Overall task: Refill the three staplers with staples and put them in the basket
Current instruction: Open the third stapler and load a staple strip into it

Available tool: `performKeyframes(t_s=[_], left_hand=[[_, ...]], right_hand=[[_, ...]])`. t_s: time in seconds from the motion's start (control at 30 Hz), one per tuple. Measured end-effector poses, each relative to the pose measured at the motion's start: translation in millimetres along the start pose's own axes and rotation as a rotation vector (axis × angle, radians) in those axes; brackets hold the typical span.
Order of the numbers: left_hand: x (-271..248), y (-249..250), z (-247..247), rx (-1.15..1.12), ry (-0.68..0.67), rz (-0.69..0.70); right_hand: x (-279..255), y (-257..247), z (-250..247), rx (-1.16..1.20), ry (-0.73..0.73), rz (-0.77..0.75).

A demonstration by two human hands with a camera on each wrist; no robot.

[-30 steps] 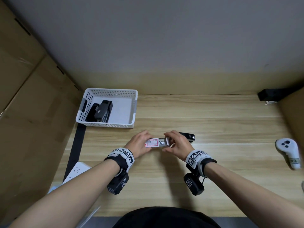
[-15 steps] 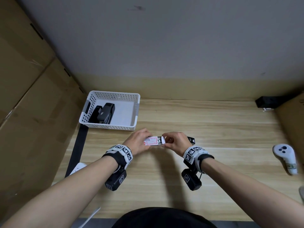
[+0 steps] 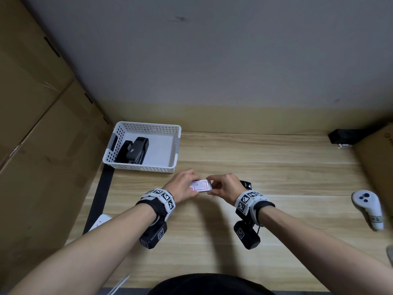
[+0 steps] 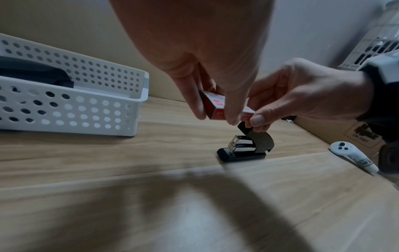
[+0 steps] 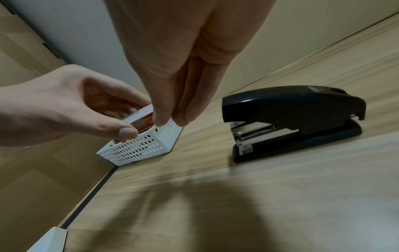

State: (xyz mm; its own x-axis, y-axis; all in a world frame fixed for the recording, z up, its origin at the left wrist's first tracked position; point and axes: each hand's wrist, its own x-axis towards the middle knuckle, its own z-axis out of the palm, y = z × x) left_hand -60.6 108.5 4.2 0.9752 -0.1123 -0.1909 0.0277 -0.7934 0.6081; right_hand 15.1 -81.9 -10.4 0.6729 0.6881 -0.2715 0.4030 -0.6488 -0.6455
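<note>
Both hands on the staple box, third stapler waiting on the worktop

Left hand grips the red/white staple box by its sides, held up off the worktop. Right hand pinches the box's right end, prob. working the flap or drawer; which one, can't tell. Black stapler sits just beside the right hand at approx 2 o'clock, w/ mouth toward the hands, so loading is a short reach. White basket at 10 o'clock already holds two dark staplers, so judged last refill.
</note>
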Motion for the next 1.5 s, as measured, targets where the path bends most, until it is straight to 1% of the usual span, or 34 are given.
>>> performKeyframes(t_s=[0.2,0.37,0.43,0.53,0.57,0.63,0.7,0.9,0.97,1.03,1.13,1.3,1.4,1.5], left_hand=[[6,5,2,0.017,0.013,-0.02],[10,2,12,0.045,-0.004,-0.057],[11,-1,21,0.064,-0.002,-0.087],[13,-7,40,0.097,0.007,-0.17],[13,-8,46,0.109,0.012,-0.214],[13,-11,60,0.159,0.019,-0.324],[11,-13,72,0.222,0.019,-0.401],[5,-21,92,0.3,-0.027,-0.526],[1,-22,93,0.304,-0.042,-0.568],[-6,-24,93,0.304,-0.043,-0.611],[-17,-25,90,0.317,-0.045,-0.66],[-38,-31,87,0.293,-0.059,-0.728],[-50,-34,89,0.261,-0.07,-0.721],[-61,-36,90,0.239,-0.078,-0.676]], right_hand=[[0,-1,0,-0.008,0.018,-0.044],[-3,11,-1,-0.001,-0.012,-0.065],[-8,22,-5,-0.042,0.03,-0.076],[-19,44,-14,-0.177,0.147,-0.044],[-23,52,-17,-0.206,0.163,-0.019],[-31,67,-19,-0.259,0.146,0.021],[-37,78,-19,-0.315,0.091,0.042],[-30,87,-15,-0.335,0.081,0.057],[-21,84,-13,-0.302,0.067,0.066],[-11,80,-11,-0.24,0.085,0.07],[2,75,-9,-0.191,0.063,0.013],[11,60,3,-0.234,-0.027,-0.131],[12,50,14,-0.283,-0.061,-0.192],[10,46,24,-0.34,-0.061,-0.233]])
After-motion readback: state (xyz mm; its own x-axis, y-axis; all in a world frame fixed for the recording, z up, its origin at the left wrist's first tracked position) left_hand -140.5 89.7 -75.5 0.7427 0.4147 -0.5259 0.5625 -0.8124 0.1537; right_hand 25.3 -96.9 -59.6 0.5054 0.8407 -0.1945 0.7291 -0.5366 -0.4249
